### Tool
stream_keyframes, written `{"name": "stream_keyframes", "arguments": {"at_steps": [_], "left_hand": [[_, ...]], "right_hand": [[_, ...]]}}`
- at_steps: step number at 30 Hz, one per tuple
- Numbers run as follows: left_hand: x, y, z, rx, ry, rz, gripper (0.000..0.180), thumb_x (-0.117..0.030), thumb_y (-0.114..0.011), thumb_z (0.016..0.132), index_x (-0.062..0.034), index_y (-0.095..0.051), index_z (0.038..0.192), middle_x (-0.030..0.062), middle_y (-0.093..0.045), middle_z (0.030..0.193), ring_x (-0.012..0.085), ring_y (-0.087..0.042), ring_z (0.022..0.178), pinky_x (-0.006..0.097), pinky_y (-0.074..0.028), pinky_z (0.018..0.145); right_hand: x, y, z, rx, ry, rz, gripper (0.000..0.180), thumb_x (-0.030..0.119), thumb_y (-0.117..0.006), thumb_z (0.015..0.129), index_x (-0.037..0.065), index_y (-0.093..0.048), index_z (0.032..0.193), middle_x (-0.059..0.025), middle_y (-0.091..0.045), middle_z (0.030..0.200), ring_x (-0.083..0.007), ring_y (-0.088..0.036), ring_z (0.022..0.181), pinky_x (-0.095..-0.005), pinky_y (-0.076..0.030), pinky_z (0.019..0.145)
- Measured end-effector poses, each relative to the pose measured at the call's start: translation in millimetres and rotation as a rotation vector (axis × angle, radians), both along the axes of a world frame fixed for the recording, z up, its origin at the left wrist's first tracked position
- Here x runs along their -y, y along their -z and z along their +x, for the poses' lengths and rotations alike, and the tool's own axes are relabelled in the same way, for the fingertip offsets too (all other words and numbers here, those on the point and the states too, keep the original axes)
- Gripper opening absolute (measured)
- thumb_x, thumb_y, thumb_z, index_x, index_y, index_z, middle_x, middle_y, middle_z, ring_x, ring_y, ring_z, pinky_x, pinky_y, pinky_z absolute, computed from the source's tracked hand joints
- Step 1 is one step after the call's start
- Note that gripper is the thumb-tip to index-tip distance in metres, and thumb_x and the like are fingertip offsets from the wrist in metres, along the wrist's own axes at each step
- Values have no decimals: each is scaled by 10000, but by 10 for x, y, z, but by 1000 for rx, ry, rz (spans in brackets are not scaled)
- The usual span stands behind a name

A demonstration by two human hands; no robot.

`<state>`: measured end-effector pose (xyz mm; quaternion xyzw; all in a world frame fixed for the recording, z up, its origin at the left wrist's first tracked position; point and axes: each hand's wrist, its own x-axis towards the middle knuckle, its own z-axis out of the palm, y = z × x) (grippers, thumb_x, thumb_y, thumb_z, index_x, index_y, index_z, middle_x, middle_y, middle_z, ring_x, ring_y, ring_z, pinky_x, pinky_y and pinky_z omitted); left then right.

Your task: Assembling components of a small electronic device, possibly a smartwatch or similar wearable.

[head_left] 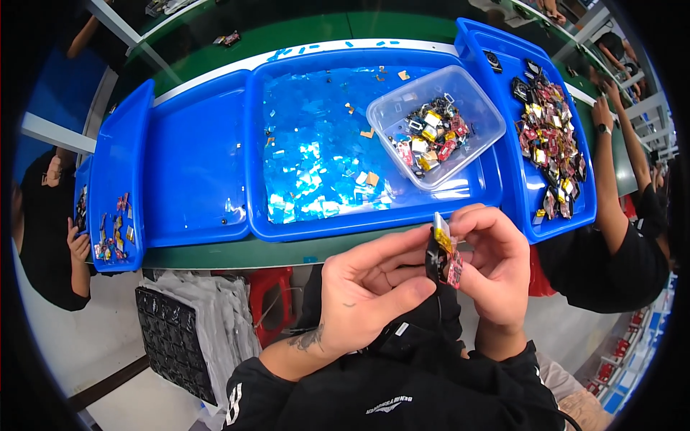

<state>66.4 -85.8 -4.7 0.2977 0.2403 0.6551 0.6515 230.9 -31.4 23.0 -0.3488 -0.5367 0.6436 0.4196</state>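
In front of my chest, my left hand [370, 280] and my right hand [496, 269] come together on a small electronic assembly. Its black casing [433, 260] is pinched by the left thumb and fingers. Against the casing, on the right side, are a silver battery with yellow tape [442, 233] and a red circuit board [453, 270], gripped by the right fingers and thumb. Just beyond my hands lies a blue tray [345, 228] strewn with shiny blue film pieces. A clear plastic box [471, 86] of similar boards, batteries and black parts rests on that tray's right side.
At right, another blue tray [489, 43] carries a heap of similar assemblies. More blue trays [190, 144] stand at left, one with a few parts [115, 237]. Black plastic trays in bags [176, 337] stack beside a red stool [273, 309]. Co-workers' arms [609, 172] show at both sides.
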Motion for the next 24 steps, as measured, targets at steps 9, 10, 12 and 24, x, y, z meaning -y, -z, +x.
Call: {"name": "stream_keyframes", "arguments": {"at_steps": [9,10,12,24], "left_hand": [[57,17,-16,-29,2,3,490,147,-636,812,89,-503,1280,199,-551,1268,281,-574,1165,405,-507,975],[50,-3,-2,-41,-2,2,491,149,-637,811,86,-505,1279,194,-553,1260,281,-575,1163,406,-508,976],[39,-10,9,-54,-4,1,491,150,-638,810,82,-507,1279,189,-555,1253,280,-575,1162,407,-509,976],[51,1,13,-174,13,34,504,140,-682,777,67,-541,1255,177,-531,1285,258,-573,1162,398,-509,983]], "right_hand": [[50,-107,201,370,-70,501,318,-122,-640,748,-58,-614,1059,-161,-605,1042,-182,-646,881,-251,-570,664],[62,-121,178,369,-67,503,318,-122,-640,748,-58,-614,1059,-161,-605,1042,-182,-646,881,-251,-570,664],[102,-130,110,188,59,96,324,-111,-625,789,-59,-590,1107,-148,-604,1055,-176,-644,878,-243,-568,682],[-52,-55,159,-24,-155,-120,457,-102,-650,797,-72,-518,1234,-87,-545,986,-121,-580,907,-222,-568,725]]}}
